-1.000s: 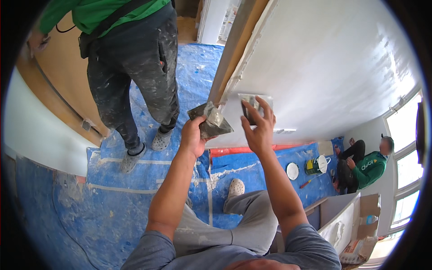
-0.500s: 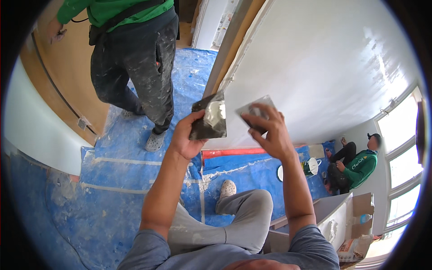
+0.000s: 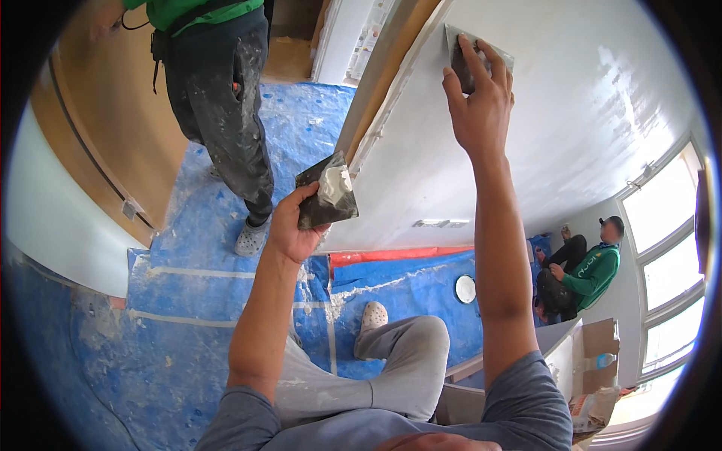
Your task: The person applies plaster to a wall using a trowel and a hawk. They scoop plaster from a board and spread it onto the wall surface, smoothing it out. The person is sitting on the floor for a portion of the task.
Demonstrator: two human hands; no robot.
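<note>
My left hand grips a dark, square putty knife by its near edge. A smear of pale putty lies on its upper face. With my arm stretched far forward, my right hand presses a second dark, flat putty spreader to the white wall, fingers spread over its back. The spreader is close to the wooden trim at the wall's left edge. Whether its whole blade touches the wall I cannot tell.
A co-worker in green stands at the left by a wooden door. Another person in green sits at the right near the windows. Blue sheeting covers the floor; a round white lid and an open cardboard box are there.
My right hand has moved up and forward with its spreader, from beside the left one onto the wall. My left hand has shifted slightly left and down. The standing co-worker has moved a little.
</note>
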